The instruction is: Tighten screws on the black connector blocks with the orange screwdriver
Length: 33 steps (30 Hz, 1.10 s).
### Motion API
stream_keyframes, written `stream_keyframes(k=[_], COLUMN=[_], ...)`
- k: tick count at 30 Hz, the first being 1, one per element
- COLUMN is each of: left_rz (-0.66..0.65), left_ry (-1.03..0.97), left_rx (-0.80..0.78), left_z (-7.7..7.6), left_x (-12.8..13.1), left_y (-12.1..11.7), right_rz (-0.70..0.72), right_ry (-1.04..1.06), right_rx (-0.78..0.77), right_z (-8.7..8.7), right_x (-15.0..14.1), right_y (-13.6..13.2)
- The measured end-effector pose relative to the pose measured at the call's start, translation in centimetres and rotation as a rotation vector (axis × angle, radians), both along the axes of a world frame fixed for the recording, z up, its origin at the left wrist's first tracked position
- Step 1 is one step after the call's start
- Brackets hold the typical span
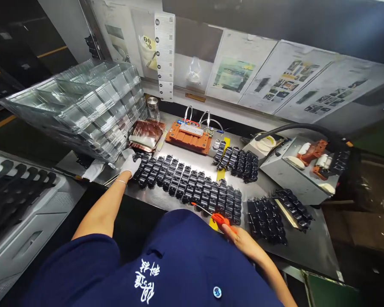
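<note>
A long block of black parts lies in rows across the middle of the table. At the block's left end rests the gloved left hand, fingers curled on the end parts. At its near edge the right hand has its fingers clamped on an orange tool, tip over the rows. A nudge from either hand could, I judge, knock the rows askew. Left of the block, leaning clear trays could slide onto it.

White characters are printed on the dark blue shirt — too distorted to read — and the wall sheets are illegible.
</note>
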<state>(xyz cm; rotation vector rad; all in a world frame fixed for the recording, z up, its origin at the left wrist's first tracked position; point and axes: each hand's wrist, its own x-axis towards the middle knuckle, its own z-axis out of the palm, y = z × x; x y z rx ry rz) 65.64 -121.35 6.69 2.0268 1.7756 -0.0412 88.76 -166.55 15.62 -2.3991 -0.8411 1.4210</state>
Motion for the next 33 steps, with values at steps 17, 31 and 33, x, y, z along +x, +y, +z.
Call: stream_keyframes(k=[17,31,33], left_rz=[-0.086,-0.122,-0.120], left_ry=[0.063,0.036,0.047], left_rx=[-0.066,-0.171,-0.178], left_z=[-3.1,-1.4,-1.4], left_x=[-0.3,1.3,1.4], left_y=[0.7,-1.3,-1.1], right_rz=[-0.174,0.046,0.012], right_ry=[0.033,-0.080,-0.086], right_rx=[0.001,-0.040,-0.068], right_z=[0.8,1.3,1.4], right_x=[-1.7,-4.0,-4.1], right_y=[9.9,13.4,12.4])
